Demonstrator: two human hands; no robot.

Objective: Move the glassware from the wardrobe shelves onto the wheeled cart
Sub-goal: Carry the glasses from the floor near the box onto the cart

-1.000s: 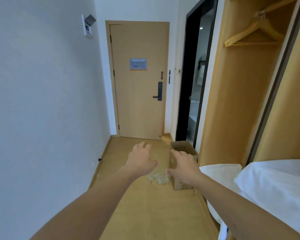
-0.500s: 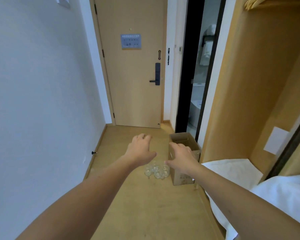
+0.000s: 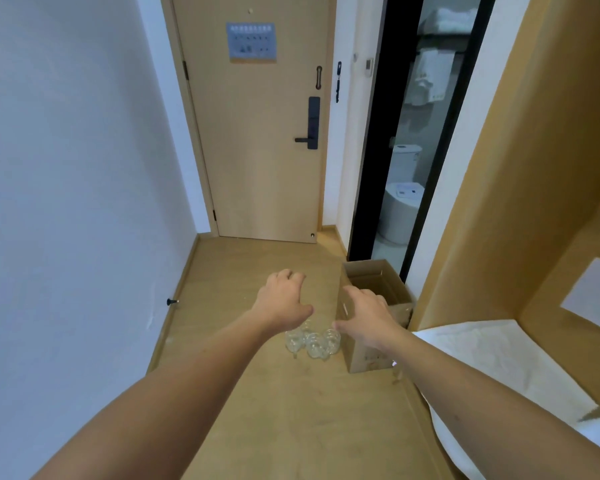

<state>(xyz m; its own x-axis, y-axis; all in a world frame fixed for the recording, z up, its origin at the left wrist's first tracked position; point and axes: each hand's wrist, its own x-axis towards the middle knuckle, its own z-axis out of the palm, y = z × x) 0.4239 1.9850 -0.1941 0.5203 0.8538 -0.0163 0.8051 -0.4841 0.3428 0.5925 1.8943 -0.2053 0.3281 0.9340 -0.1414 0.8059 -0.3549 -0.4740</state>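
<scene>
Head view: left hand [image 3: 284, 299] and right hand [image 3: 368, 315], fingers spread and empty, hover above glasses [image 3: 312, 341] clustered just beside the cardboard box [image 3: 374, 289]; a careless grab could topple them.

Hotel room: entry door [image 3: 257, 133] with notice [image 3: 252, 41], bathroom [image 3: 416, 133], wardrobe [image 3: 534, 168].

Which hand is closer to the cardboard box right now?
The right hand. In the head view it overlaps the open cardboard box at its near-left edge; contact cannot be told. The left hand is out to the box's left, above the cluster of glasses on the floor.
</scene>
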